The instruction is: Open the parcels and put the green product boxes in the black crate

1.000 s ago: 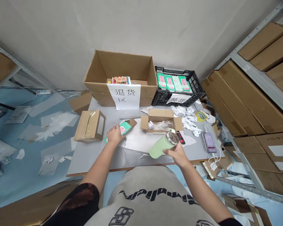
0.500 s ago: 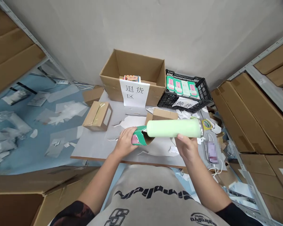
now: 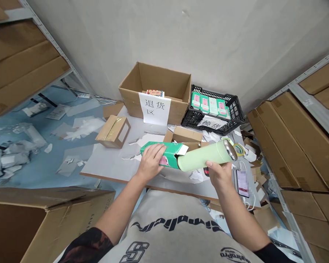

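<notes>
My left hand (image 3: pixel 151 160) is closed round a green carton (image 3: pixel 170 149) with a pink picture on its side, its open end facing right. In my right hand (image 3: pixel 219 174) lies a pale green tumbler (image 3: pixel 204 157) with a shiny metal end at the right. The tumbler's left end sits at the mouth of the carton; how far it reaches inside I cannot tell. Behind them an opened brown carton (image 3: pixel 188 134) rests on the table (image 3: pixel 106 162).
A large cardboard box (image 3: pixel 178 107) and a black crate (image 3: pixel 231 124) of green cartons stand at the back. A taped brown box (image 3: pixel 111 133) sits left, a phone (image 3: pixel 242 182) right. Shelves (image 3: pixel 287 87) of boxes flank the table; an open box (image 3: pixel 79 208) is lower left.
The green carton has turned lengthwise toward the tumbler and shows more of its side. The tumbler has tilted, its left end lower and now at the carton's mouth.
</notes>
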{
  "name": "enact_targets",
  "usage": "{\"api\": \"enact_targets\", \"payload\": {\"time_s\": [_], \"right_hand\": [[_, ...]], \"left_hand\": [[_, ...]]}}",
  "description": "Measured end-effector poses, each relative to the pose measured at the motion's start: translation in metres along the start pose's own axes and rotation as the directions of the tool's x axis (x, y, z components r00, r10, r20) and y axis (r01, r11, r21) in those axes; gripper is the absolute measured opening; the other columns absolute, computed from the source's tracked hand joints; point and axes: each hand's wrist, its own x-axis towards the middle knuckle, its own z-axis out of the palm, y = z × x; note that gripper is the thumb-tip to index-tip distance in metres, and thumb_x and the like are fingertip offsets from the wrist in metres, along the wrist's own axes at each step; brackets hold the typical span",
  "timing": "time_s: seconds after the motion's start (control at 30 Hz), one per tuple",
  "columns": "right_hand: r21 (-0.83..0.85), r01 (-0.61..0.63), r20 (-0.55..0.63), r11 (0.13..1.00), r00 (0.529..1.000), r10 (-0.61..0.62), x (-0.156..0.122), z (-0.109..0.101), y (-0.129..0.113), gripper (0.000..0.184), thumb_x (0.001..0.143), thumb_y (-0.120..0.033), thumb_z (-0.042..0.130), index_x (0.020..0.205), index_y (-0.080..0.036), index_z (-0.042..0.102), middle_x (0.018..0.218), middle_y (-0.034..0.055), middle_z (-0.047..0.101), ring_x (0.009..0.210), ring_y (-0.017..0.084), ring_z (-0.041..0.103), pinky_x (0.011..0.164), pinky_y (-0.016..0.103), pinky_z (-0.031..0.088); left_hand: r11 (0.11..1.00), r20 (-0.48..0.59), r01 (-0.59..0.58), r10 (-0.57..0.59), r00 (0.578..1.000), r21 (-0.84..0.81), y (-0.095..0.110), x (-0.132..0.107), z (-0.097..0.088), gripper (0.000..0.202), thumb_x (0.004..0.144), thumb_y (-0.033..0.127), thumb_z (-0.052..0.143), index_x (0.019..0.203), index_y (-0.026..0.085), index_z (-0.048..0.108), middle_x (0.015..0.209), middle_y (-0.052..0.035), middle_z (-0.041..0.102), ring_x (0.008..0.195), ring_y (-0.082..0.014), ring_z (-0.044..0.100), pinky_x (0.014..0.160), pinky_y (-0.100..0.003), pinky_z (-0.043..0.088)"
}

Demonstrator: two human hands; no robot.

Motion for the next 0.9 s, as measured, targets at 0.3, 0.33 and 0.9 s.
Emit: {"api": "enact_targets", "payload": {"time_s": [0.3, 0.33, 0.9], "right_hand": [[-0.066, 0.066, 0.083, 0.996, 0.995, -0.061, -0.009, -0.020, -0.004, 0.064, 0.065, -0.029, 0.085, 0.121, -0.021, 0.056, 0.123, 0.0130, 0.066, 0.113, 0.031, 0.063, 0.099, 0.050, 0.051], [-0.058, 0.070, 0.109, 0.996, 0.992, -0.064, -0.009, -0.020, -0.005, 0.068, 0.063, -0.029, 0.086, 0.123, -0.022, 0.053, 0.125, 0.0136, 0.064, 0.115, 0.031, 0.063, 0.099, 0.050, 0.051], [-0.208, 0.113, 0.210, 0.972, 0.975, -0.068, 0.008, -0.014, 0.000, 0.080, 0.071, -0.042, 0.079, 0.134, -0.027, 0.031, 0.128, 0.0126, 0.054, 0.119, 0.028, 0.057, 0.100, 0.046, 0.048]], "left_hand": [[0.998, -0.004, 0.024, -0.024, 1.000, -0.064, 0.033, 0.001, 0.013, 0.080, 0.072, 0.036, 0.072, 0.142, 0.016, 0.039, 0.130, -0.0174, 0.057, 0.119, -0.0341, 0.056, 0.101, -0.048, 0.046], [0.997, 0.011, 0.028, -0.027, 1.000, -0.075, 0.036, 0.002, 0.013, 0.080, 0.070, 0.035, 0.073, 0.141, 0.017, 0.040, 0.130, -0.0171, 0.057, 0.120, -0.0342, 0.056, 0.102, -0.049, 0.045], [0.977, -0.103, 0.175, -0.188, 0.977, -0.121, 0.053, -0.007, 0.035, 0.071, 0.066, 0.026, 0.072, 0.132, 0.018, 0.048, 0.121, -0.0136, 0.066, 0.112, -0.0320, 0.064, 0.099, -0.046, 0.050]]}}
